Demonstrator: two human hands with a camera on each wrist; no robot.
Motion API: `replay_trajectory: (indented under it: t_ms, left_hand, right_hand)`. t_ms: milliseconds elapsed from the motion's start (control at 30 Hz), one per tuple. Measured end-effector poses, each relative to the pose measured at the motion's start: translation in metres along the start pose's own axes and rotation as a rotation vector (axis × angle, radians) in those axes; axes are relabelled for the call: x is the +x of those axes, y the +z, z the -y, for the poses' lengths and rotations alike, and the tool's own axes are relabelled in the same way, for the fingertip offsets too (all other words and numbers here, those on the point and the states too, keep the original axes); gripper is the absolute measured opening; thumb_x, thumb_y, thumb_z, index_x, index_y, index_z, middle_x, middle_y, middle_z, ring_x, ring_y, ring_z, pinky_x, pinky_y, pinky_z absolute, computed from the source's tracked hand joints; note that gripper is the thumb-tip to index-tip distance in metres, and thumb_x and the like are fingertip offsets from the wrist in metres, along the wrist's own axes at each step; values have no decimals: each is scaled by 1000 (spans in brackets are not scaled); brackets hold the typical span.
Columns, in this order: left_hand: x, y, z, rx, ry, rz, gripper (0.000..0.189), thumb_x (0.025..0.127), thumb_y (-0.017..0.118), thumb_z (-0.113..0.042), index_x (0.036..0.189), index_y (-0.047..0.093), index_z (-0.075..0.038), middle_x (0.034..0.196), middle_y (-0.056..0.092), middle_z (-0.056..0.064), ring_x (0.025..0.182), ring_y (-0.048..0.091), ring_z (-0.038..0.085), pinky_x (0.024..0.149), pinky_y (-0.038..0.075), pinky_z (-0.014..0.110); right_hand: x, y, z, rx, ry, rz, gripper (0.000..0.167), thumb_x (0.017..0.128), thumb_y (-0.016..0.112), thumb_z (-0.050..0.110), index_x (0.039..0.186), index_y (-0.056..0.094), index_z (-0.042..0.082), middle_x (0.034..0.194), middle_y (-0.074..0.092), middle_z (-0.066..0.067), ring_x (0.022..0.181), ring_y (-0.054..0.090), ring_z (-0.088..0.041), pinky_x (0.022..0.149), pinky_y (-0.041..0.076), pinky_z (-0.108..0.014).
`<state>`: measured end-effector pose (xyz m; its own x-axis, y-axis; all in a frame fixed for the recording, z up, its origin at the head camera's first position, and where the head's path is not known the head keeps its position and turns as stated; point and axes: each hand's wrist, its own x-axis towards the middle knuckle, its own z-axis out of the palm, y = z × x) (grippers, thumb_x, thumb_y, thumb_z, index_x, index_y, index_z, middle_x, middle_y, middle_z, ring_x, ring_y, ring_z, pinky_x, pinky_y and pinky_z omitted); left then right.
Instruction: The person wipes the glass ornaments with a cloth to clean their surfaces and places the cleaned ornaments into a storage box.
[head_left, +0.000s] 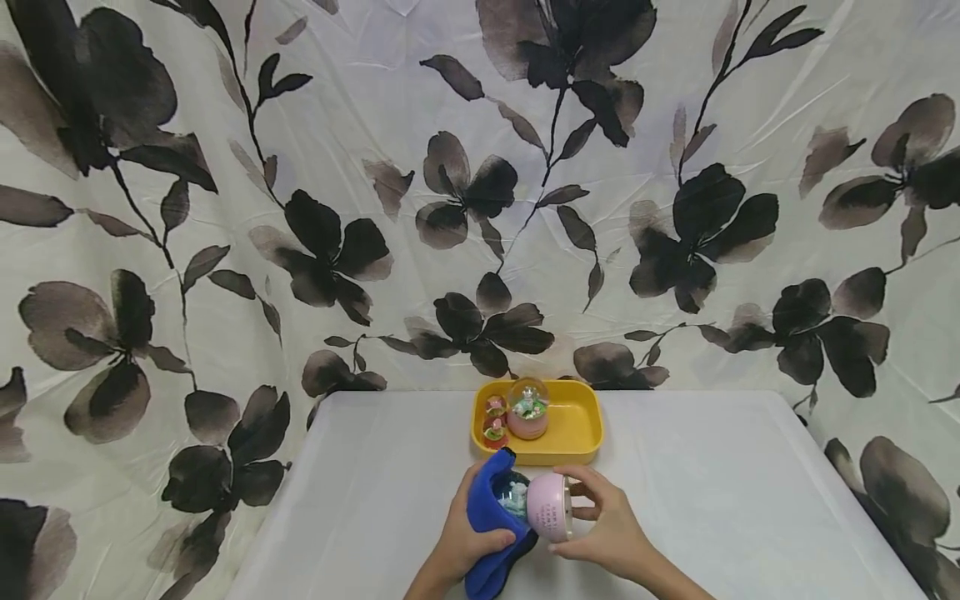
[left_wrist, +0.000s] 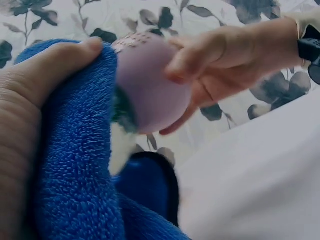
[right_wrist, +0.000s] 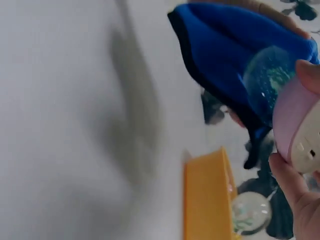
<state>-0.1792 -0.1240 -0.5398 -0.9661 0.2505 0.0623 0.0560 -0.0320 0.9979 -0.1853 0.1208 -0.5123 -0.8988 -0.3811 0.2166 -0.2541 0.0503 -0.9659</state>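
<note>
A snow globe with a pink base (head_left: 550, 507) lies tilted on its side in the air above the table, its glass dome toward the left. My right hand (head_left: 606, 525) grips the base between thumb and fingers. My left hand (head_left: 459, 533) holds a blue cloth (head_left: 487, 508) with a dark edge, wrapped partly around the dome. In the right wrist view the clear dome (right_wrist: 267, 80) shows glitter and a greenish figure inside, with the cloth behind it. Fluffy pile shows on the cloth (left_wrist: 80, 150) in the left wrist view.
Behind the hands, a yellow tray (head_left: 577, 454) stands at the table's back edge. It holds another snow globe (head_left: 528, 408) with a pink base and two small reddish figurines (head_left: 494, 430). A white table (head_left: 375, 500) lies beneath, and a floral curtain (head_left: 600, 208) hangs behind.
</note>
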Motion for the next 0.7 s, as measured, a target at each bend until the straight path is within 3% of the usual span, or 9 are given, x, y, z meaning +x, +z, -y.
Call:
replay_trajectory:
  t_ms: [100, 233, 333, 533, 700]
  left_hand:
    - [-2, 6, 3, -31, 35, -77, 85, 73, 81, -19, 145, 35, -22, 133, 51, 10, 115, 53, 30, 91, 49, 38]
    - [-1, 12, 5, -26, 86, -156, 86, 74, 80, -14, 145, 33, -23, 134, 50, 10, 116, 52, 31, 90, 49, 38]
    - [-1, 13, 4, 20, 114, -196, 89, 72, 83, -15, 145, 34, -26, 133, 51, 7, 116, 52, 30, 91, 49, 37]
    - [-2, 11, 5, 55, 132, -193, 91, 64, 88, -17, 141, 40, -27, 130, 54, 4, 114, 53, 31, 90, 48, 41]
    - [-7, 9, 6, 49, 74, -121, 87, 64, 89, -21, 138, 43, -27, 130, 54, 3, 115, 53, 31, 91, 47, 45]
  right_hand:
    - [-1, 7, -3, 150, 196, -71, 87, 59, 92, 4, 134, 48, 11, 126, 50, -17, 100, 61, -31, 76, 56, -37]
    - [0, 18, -3, 290, 366, -130, 85, 67, 88, 6, 137, 41, 7, 120, 51, -19, 93, 62, -30, 75, 56, -39]
    - [0, 23, -1, 415, 483, -129, 78, 75, 82, 9, 137, 35, 4, 116, 54, -19, 91, 64, -27, 77, 56, -42]
    - [3, 14, -1, 660, 699, -4, 76, 88, 69, 21, 144, 21, 3, 124, 48, -24, 100, 63, -33, 87, 51, -50]
    - [4, -3, -10, 708, 784, 146, 77, 92, 60, 34, 150, 17, 6, 126, 42, -28, 102, 60, -36, 85, 52, -45]
